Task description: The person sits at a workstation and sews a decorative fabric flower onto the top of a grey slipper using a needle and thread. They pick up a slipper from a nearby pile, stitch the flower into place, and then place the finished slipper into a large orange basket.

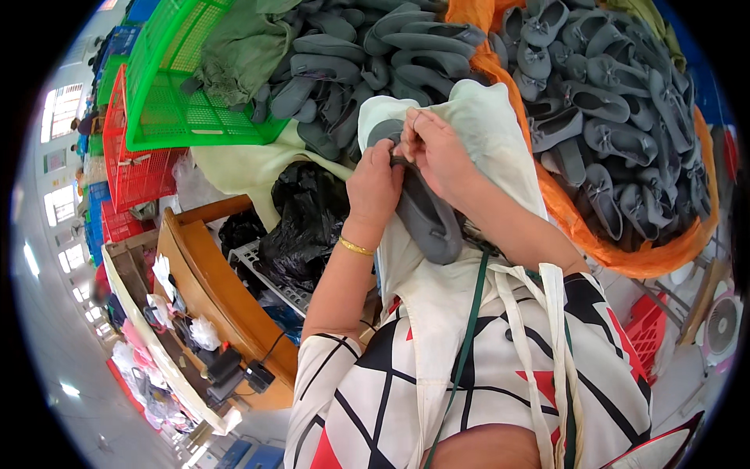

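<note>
To my left the room runs back along a pale wall (58,181) with a row of barred windows (62,111), glaring white with daylight. Lit tube lamps (31,260) shine from the whitish ceiling (35,336). Nearer me stands an orange-brown wooden desk (234,289); along its left edge runs a cluttered, pale-rimmed table (148,328). Blue stools (266,456) sit beyond the desk's lower corner. On my right I see a pale grey floor (678,383) and, toward its right edge, a white fan (719,324) with a pink rim, near a wooden board (703,301).
</note>
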